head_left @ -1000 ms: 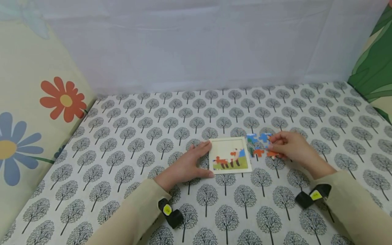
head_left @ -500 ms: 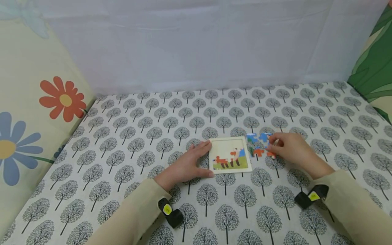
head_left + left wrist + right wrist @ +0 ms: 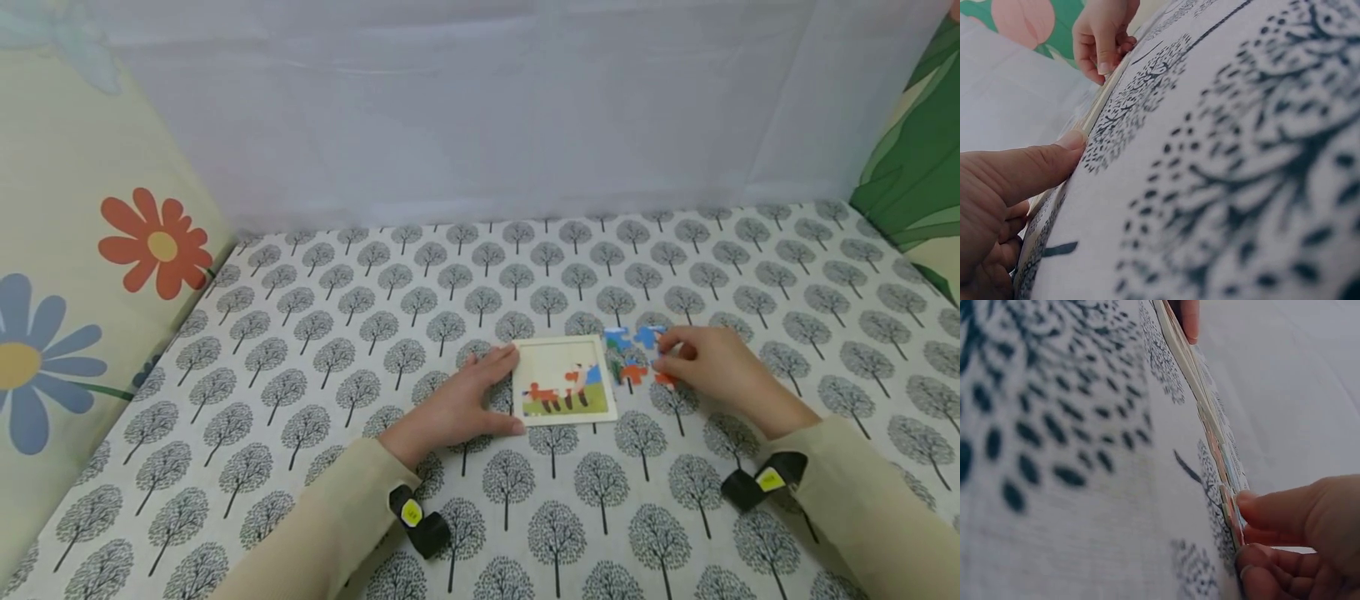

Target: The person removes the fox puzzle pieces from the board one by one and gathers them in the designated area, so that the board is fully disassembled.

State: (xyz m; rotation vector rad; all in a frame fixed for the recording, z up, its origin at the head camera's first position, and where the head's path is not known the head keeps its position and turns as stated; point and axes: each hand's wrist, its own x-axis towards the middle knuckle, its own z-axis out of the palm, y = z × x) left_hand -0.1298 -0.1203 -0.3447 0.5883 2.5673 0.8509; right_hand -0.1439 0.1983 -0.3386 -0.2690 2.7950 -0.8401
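A square puzzle tray with a pale frame lies flat on the tree-print cloth, its lower part filled with a picture of an orange-and-white animal on grass. My left hand rests at the tray's left side, fingers straight at the upper left edge and thumb at the lower left corner. Just right of the tray lie several loose jigsaw pieces, blue, green and orange. My right hand pinches at the right end of these pieces with thumb and curled fingers; in the right wrist view the thumb touches a piece. The fingers partly hide that piece.
The patterned tablecloth spreads around both hands. A white sheet hangs behind the table. Flower-painted panels stand on the left, with green leaves on the right. Black cameras are strapped at both wrists.
My right hand has shifted very slightly and its fingers have curled in a little at the pieces. The left hand and the tray stay where they were.
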